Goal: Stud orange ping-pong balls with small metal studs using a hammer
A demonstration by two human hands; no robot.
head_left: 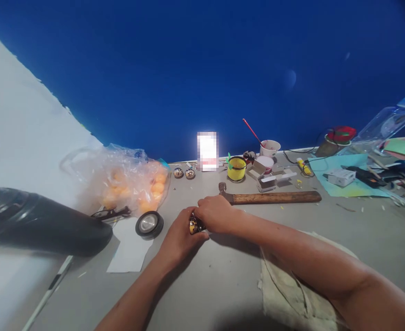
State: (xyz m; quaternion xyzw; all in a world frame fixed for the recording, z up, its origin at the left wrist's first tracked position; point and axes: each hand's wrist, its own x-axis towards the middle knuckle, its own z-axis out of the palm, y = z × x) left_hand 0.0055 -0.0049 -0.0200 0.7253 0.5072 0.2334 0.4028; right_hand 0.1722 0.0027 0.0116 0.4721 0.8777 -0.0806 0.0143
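Note:
Over the middle of the table my two hands meet around a small shiny metal piece (pixel 193 224), rounded and mirror-like with yellow and dark reflections. My left hand (pixel 180 234) curls round it from the left, thumb below. From the right, my right hand (pixel 214 212) is closed over its upper side, its fingertips mostly hidden. Just beyond my right hand lies a hammer (pixel 274 197) with a wooden handle, its head to the left. Two shiny metal balls (pixel 178 172) sit farther back. Left of my hands rests a black round disc with a silver centre (pixel 149 224).
A clear plastic bag (pixel 126 170) of orange balls stands at back left, near a dark wrapped roll (pixel 43 220). A yellow cup (pixel 237 169), opened small boxes (pixel 268 181) and a white cup (pixel 270 148) line the back. Beige cloth (pixel 288 285) lies under my right forearm.

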